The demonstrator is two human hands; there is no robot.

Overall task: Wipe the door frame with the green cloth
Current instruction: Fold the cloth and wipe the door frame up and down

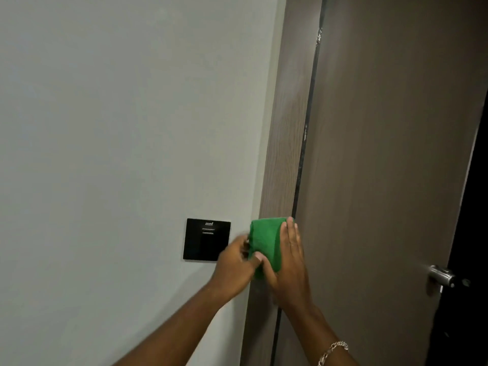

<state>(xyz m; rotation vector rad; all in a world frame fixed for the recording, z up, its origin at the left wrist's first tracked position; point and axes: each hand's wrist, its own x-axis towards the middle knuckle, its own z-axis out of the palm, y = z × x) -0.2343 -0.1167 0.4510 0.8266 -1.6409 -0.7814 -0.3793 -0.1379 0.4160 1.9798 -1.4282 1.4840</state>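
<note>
The brown wood-grain door frame [287, 128] runs from top to bottom just right of centre. A folded green cloth [264, 244] is pressed flat against it at about switch height. My right hand [289, 262] lies over the cloth's right side, fingers stretched upward along the frame. My left hand [235, 262] grips the cloth's left edge with thumb and fingers; it looks a little blurred. Both hands cover the lower part of the cloth.
A black card-switch panel [206, 239] sits on the grey wall [118, 141] just left of the hands. The brown door [383, 154] stands right of the frame, with a metal handle [441, 277] at lower right. Darkness shows beyond the door's right edge.
</note>
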